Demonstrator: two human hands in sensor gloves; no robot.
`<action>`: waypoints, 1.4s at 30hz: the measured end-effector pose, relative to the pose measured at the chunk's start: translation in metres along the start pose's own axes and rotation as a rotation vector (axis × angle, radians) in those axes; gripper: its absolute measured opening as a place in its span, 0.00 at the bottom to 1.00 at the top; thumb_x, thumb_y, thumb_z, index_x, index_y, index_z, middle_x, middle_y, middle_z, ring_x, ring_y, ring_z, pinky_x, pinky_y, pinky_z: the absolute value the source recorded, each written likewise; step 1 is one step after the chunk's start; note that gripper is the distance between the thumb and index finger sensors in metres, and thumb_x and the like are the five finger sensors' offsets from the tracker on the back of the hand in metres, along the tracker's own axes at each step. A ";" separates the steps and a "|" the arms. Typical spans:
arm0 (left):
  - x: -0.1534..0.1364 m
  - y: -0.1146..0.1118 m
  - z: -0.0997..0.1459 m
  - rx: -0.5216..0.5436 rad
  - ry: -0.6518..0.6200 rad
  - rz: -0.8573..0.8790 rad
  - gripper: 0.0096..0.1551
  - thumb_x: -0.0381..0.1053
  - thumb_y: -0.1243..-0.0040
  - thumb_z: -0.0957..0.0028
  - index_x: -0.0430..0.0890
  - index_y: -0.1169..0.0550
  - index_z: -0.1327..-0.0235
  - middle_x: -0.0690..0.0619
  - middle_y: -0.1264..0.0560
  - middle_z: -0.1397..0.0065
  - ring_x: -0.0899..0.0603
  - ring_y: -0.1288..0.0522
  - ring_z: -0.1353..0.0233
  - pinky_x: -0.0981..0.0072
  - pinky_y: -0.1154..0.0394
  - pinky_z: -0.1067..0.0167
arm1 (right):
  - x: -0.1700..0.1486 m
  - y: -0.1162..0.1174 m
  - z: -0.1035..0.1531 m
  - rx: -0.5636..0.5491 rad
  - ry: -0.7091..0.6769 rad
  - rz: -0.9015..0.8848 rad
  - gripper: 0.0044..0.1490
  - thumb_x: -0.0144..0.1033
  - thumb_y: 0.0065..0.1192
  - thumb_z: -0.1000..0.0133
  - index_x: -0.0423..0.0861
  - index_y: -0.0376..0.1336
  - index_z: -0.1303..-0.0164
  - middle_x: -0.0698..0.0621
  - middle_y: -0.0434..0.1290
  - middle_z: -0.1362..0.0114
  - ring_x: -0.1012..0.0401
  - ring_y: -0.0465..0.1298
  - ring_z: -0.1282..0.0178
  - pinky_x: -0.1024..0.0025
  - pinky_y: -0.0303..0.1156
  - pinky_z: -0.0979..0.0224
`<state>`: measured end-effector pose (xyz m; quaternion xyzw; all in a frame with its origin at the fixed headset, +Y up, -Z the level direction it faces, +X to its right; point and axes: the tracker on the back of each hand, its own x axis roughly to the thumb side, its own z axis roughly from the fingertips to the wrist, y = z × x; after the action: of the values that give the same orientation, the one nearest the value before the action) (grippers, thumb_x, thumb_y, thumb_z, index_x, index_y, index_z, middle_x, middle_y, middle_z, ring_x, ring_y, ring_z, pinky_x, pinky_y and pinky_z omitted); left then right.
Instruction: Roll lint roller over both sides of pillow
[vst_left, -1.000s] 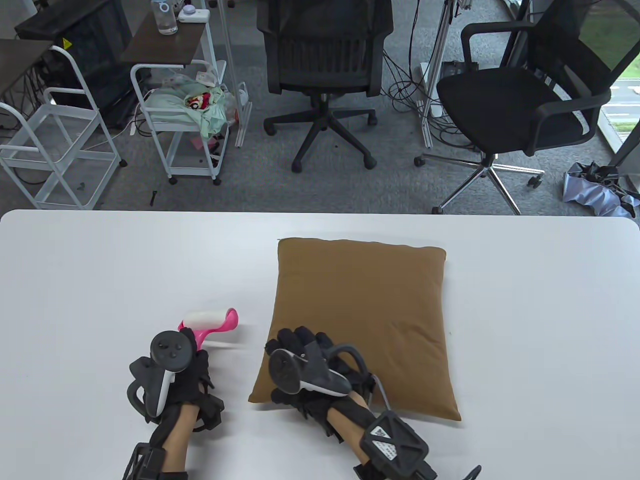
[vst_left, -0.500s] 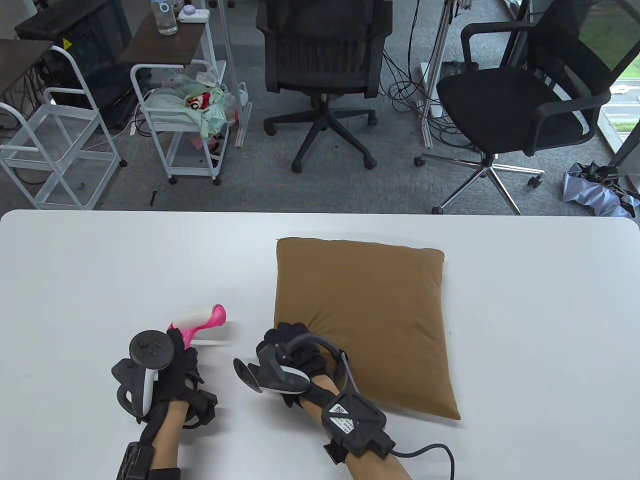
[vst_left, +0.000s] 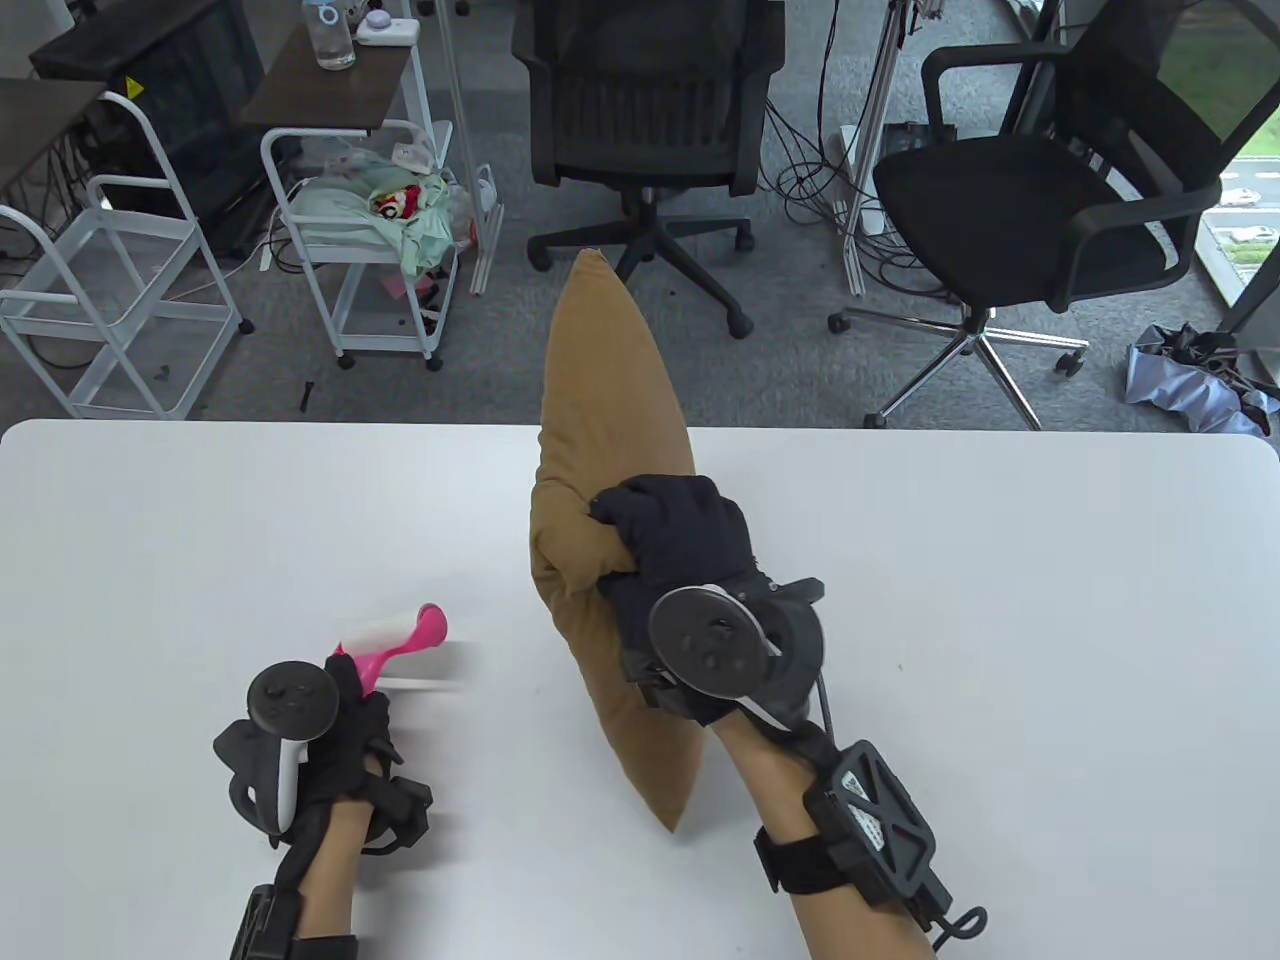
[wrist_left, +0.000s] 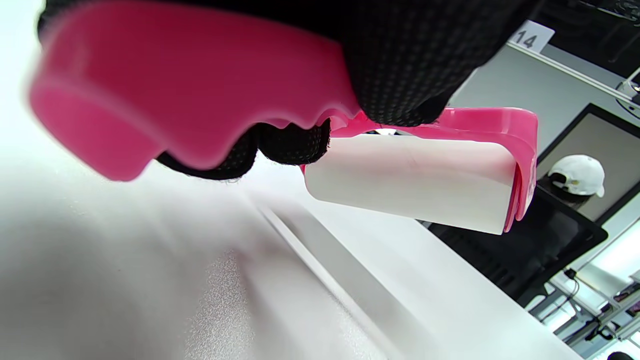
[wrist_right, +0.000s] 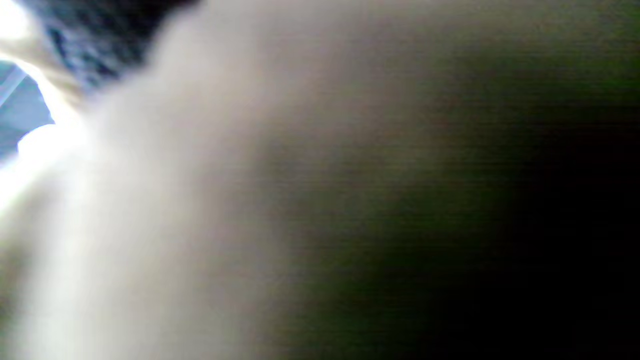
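Readable writing: "14" on a white tag (wrist_left: 532, 37), upper right of the left wrist view. Printed code label on the right wrist mount (vst_left: 868, 813), lower right of the table view; too small to read. No brand legible on roller or pillow.

Counts, table view: 1 pillow, 1 lint roller, 2 gloved hands, 2 black office chairs (vst_left: 640, 130) across the top, 2 white wire carts (vst_left: 360, 250) at upper left, 1 clear bottle (vst_left: 329, 35) on a dark side table. Left wrist view adds 1 white cap (wrist_left: 577, 175) at right edge.

Pillow (vst_left: 605, 420): brown, raised on edge at frame centre, seen nearly edge-on; top corner up over the floor area, bottom corner down near the white table (vst_left: 1050, 600). Contact with table not determinable.

Right hand (vst_left: 685, 555): centre of frame, fingers curled and clamped on the pillow's near edge, fabric bunched under them. Right wrist view blurred, blocked by brown fabric (wrist_right: 200, 200).

Left hand (vst_left: 345, 725): lower left, fingers wrapped tight round the pink handle of the lint roller (vst_left: 395, 635). White roll points toward upper right, held above the table, well apart from the pillow. Left wrist view confirms: glove fingers (wrist_left: 400, 55) closed over the handle, roll (wrist_left: 410, 182) clear of the surface.
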<state>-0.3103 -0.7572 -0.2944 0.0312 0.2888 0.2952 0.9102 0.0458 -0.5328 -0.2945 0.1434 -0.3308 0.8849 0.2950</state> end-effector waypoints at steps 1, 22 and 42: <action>-0.001 0.000 -0.001 0.000 0.006 0.005 0.38 0.51 0.34 0.60 0.49 0.30 0.32 0.45 0.17 0.39 0.38 0.13 0.55 0.40 0.23 0.48 | -0.010 -0.003 0.006 0.002 0.017 -0.014 0.31 0.54 0.73 0.61 0.65 0.64 0.48 0.63 0.75 0.38 0.60 0.77 0.38 0.56 0.74 0.30; 0.003 -0.009 0.001 -0.015 -0.010 -0.043 0.38 0.51 0.35 0.60 0.49 0.30 0.32 0.45 0.17 0.39 0.38 0.13 0.54 0.40 0.23 0.48 | -0.267 -0.017 0.162 0.863 0.494 0.253 0.44 0.53 0.78 0.61 0.60 0.60 0.35 0.56 0.72 0.25 0.54 0.77 0.28 0.54 0.76 0.28; 0.016 -0.012 0.011 -0.035 -0.086 -0.084 0.38 0.51 0.35 0.60 0.49 0.30 0.32 0.44 0.17 0.39 0.38 0.13 0.55 0.40 0.22 0.48 | -0.240 0.006 0.133 0.581 0.494 0.390 0.37 0.58 0.57 0.52 0.64 0.59 0.30 0.52 0.63 0.15 0.49 0.69 0.20 0.47 0.70 0.25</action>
<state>-0.2880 -0.7571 -0.2963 0.0157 0.2453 0.2601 0.9338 0.2385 -0.7278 -0.3065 -0.0611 -0.0080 0.9883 0.1398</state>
